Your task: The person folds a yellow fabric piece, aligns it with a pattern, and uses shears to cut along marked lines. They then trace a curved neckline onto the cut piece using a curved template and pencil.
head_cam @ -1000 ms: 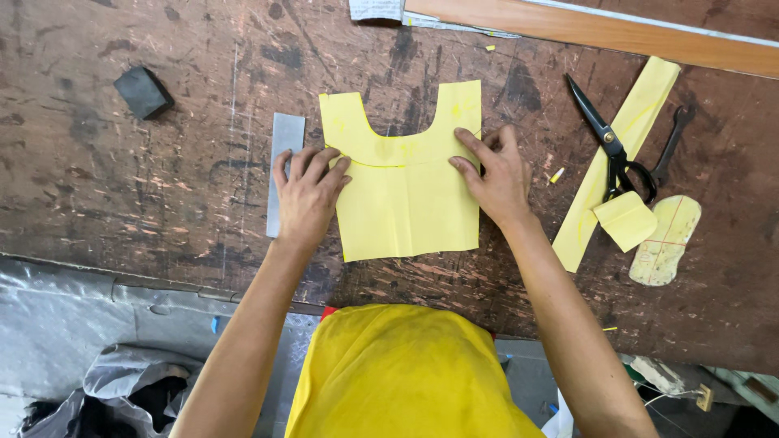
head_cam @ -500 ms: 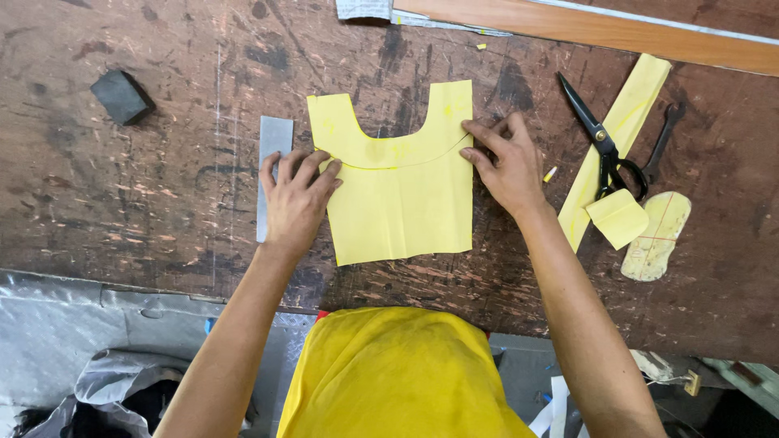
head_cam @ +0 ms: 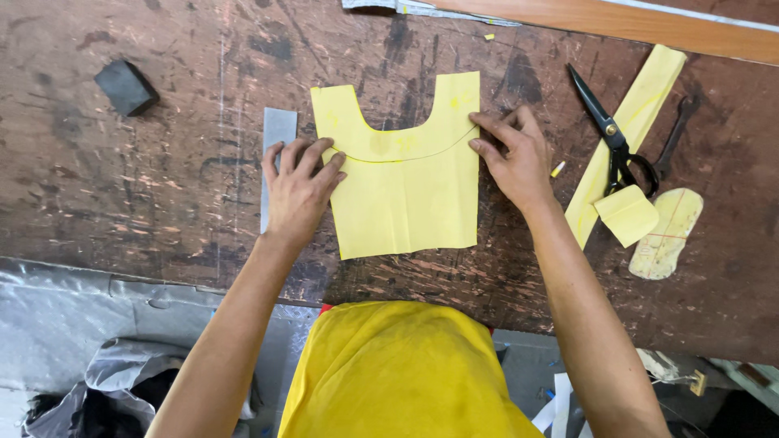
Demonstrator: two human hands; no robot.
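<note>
We press the yellow piece [head_cam: 406,191] flat, left hand [head_cam: 296,191] and right hand [head_cam: 513,158] spread open at its edges, gripping nothing.

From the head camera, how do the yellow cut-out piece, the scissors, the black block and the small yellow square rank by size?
Largest to smallest, as they look:
1. Yellow cut-out piece, under both hands.
2. Scissors.
3. Small yellow square and black block: these look alike in size, so I won't rank them.

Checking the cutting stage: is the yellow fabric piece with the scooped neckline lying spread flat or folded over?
Spread flat: the yellow scooped-neck fabric piece lies open on the worn wooden table, pinned by left hand and right hand.
</note>
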